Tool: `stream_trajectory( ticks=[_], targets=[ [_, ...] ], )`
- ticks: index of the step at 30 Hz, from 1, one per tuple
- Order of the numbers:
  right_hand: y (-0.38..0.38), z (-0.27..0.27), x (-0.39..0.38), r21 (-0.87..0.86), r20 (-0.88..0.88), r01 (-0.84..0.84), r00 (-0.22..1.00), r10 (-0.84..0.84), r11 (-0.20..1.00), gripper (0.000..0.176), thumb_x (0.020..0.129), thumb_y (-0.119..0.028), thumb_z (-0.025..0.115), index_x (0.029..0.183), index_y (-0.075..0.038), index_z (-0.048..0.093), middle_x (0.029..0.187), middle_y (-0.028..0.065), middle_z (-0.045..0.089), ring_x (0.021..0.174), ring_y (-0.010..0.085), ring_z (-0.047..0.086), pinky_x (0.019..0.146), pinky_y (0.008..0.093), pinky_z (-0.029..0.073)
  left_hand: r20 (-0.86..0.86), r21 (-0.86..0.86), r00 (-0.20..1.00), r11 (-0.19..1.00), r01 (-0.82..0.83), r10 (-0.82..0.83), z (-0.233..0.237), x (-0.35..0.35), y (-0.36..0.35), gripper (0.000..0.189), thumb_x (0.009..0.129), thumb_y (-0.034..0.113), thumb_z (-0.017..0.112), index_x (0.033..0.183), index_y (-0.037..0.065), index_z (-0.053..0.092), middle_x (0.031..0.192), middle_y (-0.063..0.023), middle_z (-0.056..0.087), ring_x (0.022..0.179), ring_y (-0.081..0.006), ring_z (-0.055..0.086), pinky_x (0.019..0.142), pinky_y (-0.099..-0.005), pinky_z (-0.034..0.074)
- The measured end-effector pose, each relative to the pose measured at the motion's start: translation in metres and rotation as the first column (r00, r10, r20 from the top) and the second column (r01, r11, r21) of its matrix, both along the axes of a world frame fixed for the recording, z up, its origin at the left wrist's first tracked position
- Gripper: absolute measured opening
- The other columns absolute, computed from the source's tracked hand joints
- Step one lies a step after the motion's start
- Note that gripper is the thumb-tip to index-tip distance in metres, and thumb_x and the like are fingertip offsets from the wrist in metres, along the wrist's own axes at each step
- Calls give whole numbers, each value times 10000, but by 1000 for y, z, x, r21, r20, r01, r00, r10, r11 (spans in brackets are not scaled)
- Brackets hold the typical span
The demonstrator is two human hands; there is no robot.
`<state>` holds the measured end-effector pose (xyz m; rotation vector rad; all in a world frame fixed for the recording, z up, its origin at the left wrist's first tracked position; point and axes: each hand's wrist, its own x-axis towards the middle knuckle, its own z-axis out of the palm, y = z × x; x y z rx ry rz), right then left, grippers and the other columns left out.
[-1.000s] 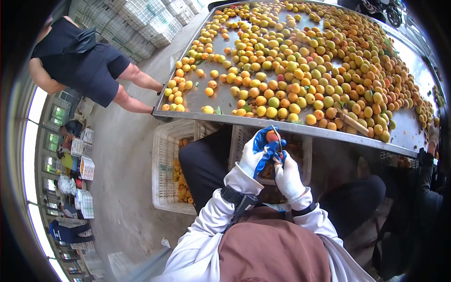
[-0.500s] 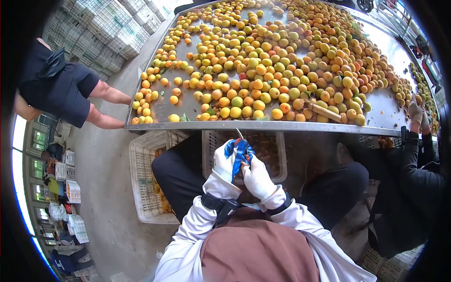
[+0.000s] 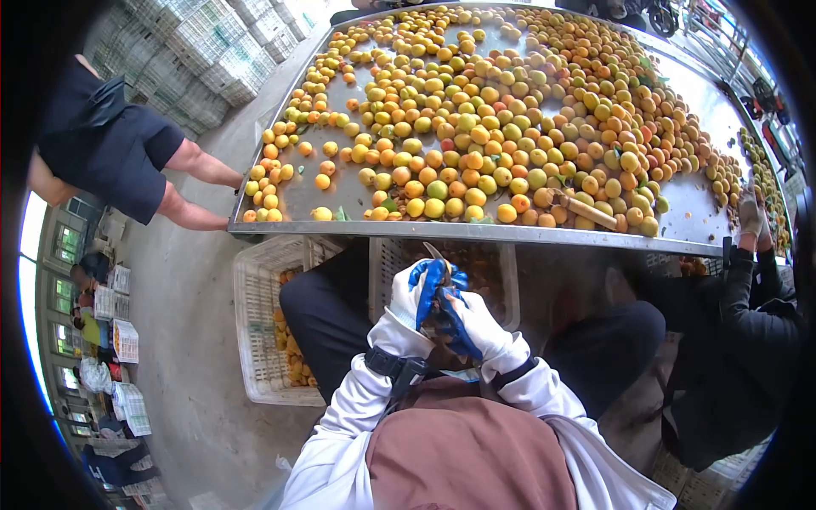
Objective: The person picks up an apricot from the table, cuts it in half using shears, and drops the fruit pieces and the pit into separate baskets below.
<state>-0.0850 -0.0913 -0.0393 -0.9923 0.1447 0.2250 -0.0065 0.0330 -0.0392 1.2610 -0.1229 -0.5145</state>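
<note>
My left hand (image 3: 414, 293), in a white glove with blue-coated fingers, is closed around a tool with a narrow, slightly curved metal blade (image 3: 434, 251). The blade sticks up past the fingers toward the table edge, while the rest of the tool is hidden in the grip. Wearing a matching glove, my right hand (image 3: 476, 323) meets it with bent fingers. Something dark shows between the palms; I cannot tell what the right hand holds. Both hands are over my lap, just below a metal table (image 3: 374, 227) spread with apricots (image 3: 433, 207).
A wooden stick-like handle (image 3: 586, 210) lies among the apricots near the table's front edge. White plastic crates (image 3: 255, 340) with fruit stand below. One person (image 3: 136, 144) stands at left; another's gloved hands (image 3: 750, 212) work at right. Stacked crates (image 3: 191, 51) fill the back left.
My right hand has turned and dropped slightly, showing more of its blue-coated fingers. The blade now tilts more to the left. The view has shifted slightly.
</note>
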Motion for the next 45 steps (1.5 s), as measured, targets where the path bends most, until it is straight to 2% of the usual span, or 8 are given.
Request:
stream_trajectory(
  ticks=[5,7,20,24,26,33,39,45],
  targets=[
    [1,-16,2,-586,218,208,971,-95,783,174,960,-32,478,1043,27,619,771,20,576,709,87,468,636,267,414,-34,-234,980,955,184,-197,-12,4,7,509,1028,307,540,1394,-36,456,1221,-211,637,1059,-256,665,928,-352,548],
    [0,-19,3,-645,203,205,975,-94,736,155,966,-129,583,967,23,613,822,211,664,730,345,652,675,394,497,32,-233,980,952,196,-194,-14,4,7,553,1010,329,567,1405,-37,442,1234,-242,627,1132,-286,635,975,-380,522],
    [10,-22,2,-817,212,290,955,-208,499,186,917,-43,585,1083,40,594,970,289,671,952,478,636,749,472,516,-127,-167,992,985,-49,27,-13,-2,-13,238,944,158,685,1086,-29,646,960,-119,702,900,-237,707,793,-343,588],
    [12,-41,3,-753,403,460,888,-223,470,178,948,-83,577,1093,18,597,870,211,693,781,403,678,660,419,514,-135,-41,989,997,-71,65,-15,6,-21,145,919,106,708,977,-5,634,854,-84,678,759,-204,692,685,-320,591],
    [5,-41,4,-465,204,232,967,-151,854,156,995,-189,553,1025,-49,612,726,59,626,582,228,610,519,334,462,-142,-63,988,995,-79,69,-18,7,-17,148,918,111,712,964,-4,632,838,-85,672,743,-206,692,665,-323,590],
    [-8,-26,3,237,-285,-102,943,169,966,265,1015,-368,530,879,-142,556,646,-36,487,504,114,497,428,253,379,-141,-78,989,996,-48,37,-18,6,-5,218,935,190,704,959,-14,630,811,-101,660,763,-252,708,632,-390,613],
    [6,-32,3,-458,264,247,955,-135,854,220,1014,-144,488,1073,-1,646,833,-23,610,741,60,528,650,227,437,-44,-236,995,969,75,-87,-18,6,-7,380,974,225,644,1277,11,556,1093,-180,677,994,-259,674,771,-369,598],
    [-2,-25,-1,-443,115,195,980,-161,875,208,1015,-137,514,1080,19,635,866,-12,624,782,97,556,693,268,476,-21,-314,986,937,153,-168,-14,0,-1,440,985,206,620,1364,25,489,1195,-182,644,1083,-281,652,951,-399,547]
  ],
)
